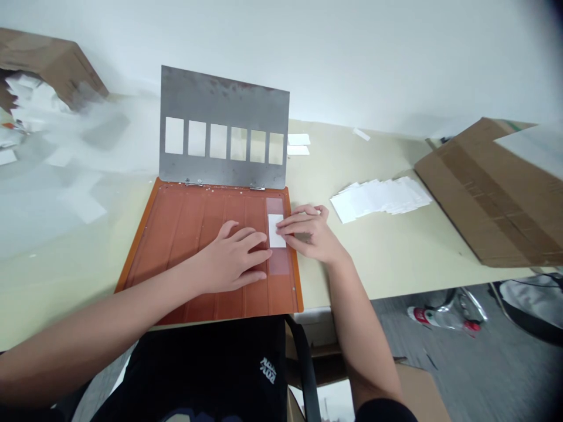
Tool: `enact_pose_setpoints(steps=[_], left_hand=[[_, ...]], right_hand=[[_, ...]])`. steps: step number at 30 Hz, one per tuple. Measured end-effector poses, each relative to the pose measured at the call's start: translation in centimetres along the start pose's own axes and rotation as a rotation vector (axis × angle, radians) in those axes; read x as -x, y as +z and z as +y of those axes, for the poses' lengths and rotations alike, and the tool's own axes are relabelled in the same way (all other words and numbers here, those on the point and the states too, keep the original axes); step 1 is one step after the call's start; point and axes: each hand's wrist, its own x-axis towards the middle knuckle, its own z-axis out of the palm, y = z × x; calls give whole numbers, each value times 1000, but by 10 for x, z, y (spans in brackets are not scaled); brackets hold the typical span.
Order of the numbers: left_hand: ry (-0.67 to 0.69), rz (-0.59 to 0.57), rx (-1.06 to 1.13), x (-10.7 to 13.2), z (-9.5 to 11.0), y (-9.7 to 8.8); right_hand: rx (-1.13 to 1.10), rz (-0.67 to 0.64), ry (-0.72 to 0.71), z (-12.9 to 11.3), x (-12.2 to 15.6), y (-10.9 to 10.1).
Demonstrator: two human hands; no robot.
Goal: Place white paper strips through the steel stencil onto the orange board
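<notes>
A white card [273, 239] lies on a translucent strip [278, 264] near the right edge of an orange-brown board [185, 234] with shallow grooves. My right hand [314, 231] reaches in from the right, its thumb and fingertips pinched together at the card's right edge. Palm down over the board, my left hand [233, 258] has its fingers spread, the tips just left of the card and strip. Behind the board, a hinged grey metal plate [224, 105] stands raised, with a row of several rectangular windows cut through it.
Right of the board, a fanned stack of white cards [378, 198] lies before a cardboard box [497, 187]. Two white cards [299, 139] sit behind. Clear plastic film [79, 176] covers the left side, near an open carton [53, 58] of white pieces. A bottle [444, 319] lies on the floor.
</notes>
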Motion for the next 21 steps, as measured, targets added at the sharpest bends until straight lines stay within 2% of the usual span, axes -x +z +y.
enact_pose_setpoints(steps=[8, 21], left_hand=[[138, -18, 53, 1, 2, -5], [60, 56, -125, 0, 0, 3]], right_hand=[[9, -22, 36, -2, 0, -2], [13, -38, 19, -2, 0, -4]])
